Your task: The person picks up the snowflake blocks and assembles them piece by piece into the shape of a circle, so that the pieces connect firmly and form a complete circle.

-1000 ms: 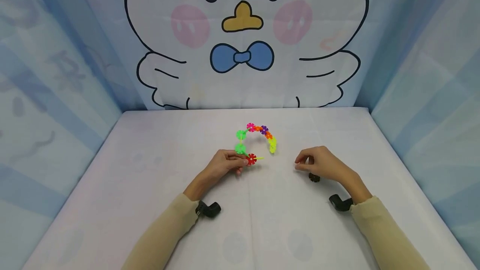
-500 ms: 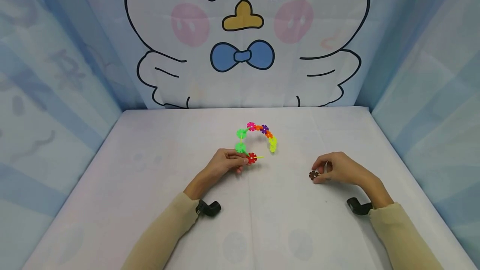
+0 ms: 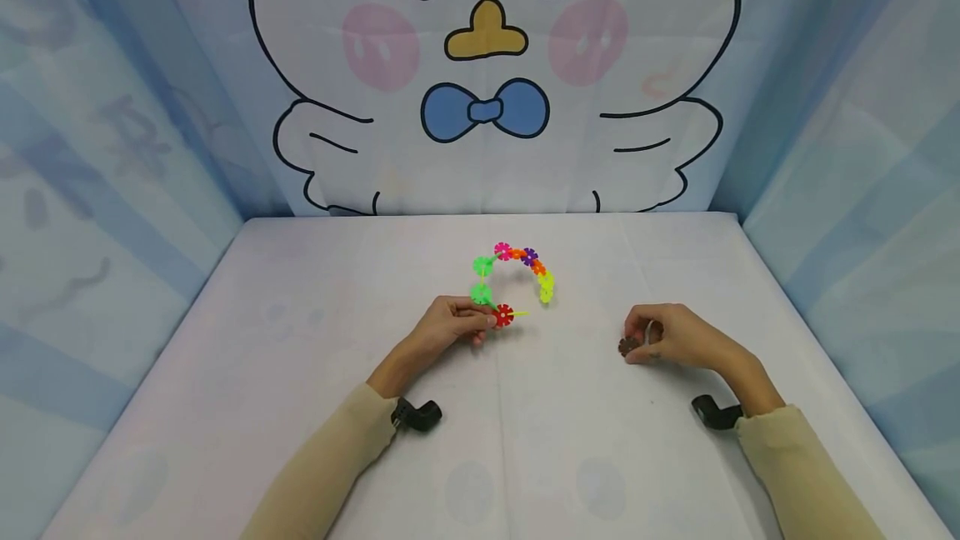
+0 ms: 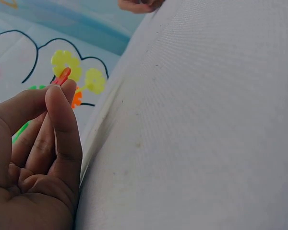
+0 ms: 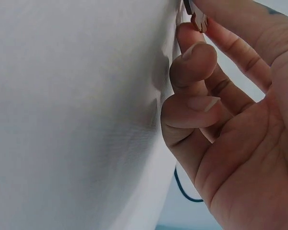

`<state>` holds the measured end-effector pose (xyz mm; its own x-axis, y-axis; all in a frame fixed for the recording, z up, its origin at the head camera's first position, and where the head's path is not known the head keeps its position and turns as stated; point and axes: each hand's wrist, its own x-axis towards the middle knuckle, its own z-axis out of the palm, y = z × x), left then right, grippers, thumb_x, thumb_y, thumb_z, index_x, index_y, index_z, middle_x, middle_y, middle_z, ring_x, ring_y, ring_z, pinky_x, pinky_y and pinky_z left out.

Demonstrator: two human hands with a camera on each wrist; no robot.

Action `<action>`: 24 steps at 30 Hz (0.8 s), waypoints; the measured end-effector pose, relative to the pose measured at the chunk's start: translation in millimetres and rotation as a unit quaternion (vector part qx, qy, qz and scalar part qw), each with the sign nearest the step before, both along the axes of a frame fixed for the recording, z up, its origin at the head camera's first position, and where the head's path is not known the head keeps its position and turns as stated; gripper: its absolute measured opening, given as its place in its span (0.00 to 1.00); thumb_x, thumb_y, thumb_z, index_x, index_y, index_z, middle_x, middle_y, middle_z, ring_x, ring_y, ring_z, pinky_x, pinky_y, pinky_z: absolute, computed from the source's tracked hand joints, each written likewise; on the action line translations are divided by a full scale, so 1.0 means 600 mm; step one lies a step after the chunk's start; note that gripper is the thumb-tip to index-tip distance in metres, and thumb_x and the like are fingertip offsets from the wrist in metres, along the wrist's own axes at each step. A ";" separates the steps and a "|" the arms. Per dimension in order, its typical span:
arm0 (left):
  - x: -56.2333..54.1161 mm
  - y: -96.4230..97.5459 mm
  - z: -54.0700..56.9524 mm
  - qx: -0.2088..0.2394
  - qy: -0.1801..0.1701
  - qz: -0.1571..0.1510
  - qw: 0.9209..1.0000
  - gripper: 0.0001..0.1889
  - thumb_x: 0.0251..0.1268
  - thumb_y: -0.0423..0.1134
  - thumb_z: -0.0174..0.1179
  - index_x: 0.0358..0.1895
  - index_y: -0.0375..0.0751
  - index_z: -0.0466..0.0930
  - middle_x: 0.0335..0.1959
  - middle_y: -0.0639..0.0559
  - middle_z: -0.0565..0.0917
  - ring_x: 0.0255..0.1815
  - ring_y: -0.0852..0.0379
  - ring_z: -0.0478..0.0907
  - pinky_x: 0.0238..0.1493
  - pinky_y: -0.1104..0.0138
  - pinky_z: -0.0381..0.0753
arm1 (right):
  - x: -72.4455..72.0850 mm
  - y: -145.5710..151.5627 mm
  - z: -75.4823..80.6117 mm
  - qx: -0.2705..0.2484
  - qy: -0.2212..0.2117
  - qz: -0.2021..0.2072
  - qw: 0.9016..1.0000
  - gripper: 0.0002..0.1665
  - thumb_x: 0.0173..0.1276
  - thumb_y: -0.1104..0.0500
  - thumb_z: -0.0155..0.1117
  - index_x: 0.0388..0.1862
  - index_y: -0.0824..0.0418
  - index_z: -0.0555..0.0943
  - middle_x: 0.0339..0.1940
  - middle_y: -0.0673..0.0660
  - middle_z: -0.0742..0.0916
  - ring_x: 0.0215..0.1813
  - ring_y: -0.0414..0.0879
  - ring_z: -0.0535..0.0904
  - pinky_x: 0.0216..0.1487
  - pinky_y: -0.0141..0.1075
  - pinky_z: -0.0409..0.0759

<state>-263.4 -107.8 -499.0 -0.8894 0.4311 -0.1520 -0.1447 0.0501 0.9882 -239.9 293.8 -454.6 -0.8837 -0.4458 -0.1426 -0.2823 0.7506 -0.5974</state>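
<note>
My left hand (image 3: 447,327) pinches a red snowflake disc (image 3: 503,315) between thumb and fingertips, at one end of a curved chain of interlocking plastic snowflake discs. A yellow disc (image 4: 66,64) stands edge-on to the red one. From there the chain arcs through green discs (image 3: 482,267), a pink disc (image 3: 502,251), a purple disc (image 3: 529,257) and orange ones to yellow discs (image 3: 546,287) at the far end. A gap separates the two ends. On the right, my right hand (image 3: 667,333) pinches a brown snowflake disc (image 3: 626,347), low over the table; in the right wrist view the thumb partly hides this brown disc (image 5: 199,20).
A white cloth covers the table (image 3: 300,298), with a centre crease running toward me. Behind it hangs a curtain (image 3: 480,173) printed with a cartoon bird, and pale blue curtains (image 3: 855,190) flank both sides. Black wrist cameras (image 3: 417,415) sit at the sleeve cuffs.
My right hand has moved right and back toward me, and its thumb and fingers have taken hold of the brown disc from the table. The left hand keeps holding the chain in place.
</note>
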 end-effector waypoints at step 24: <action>-0.001 -0.003 -0.001 0.001 -0.001 -0.007 1.000 0.13 0.72 0.35 0.69 0.54 0.31 0.87 0.37 0.50 0.92 0.27 0.62 0.79 0.37 0.72 0.83 | -0.040 -0.084 0.001 -0.122 -0.045 -0.072 0.989 0.15 0.69 0.52 0.78 0.45 0.62 0.88 0.35 0.55 0.93 0.33 0.40 0.80 0.33 0.32 0.80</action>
<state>-264.0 -109.7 -499.6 -0.8826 0.4447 -0.1523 -0.1454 0.0499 0.9881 -263.6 243.6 -454.3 -0.9291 -0.3471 -0.1275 -0.1206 0.6102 -0.7830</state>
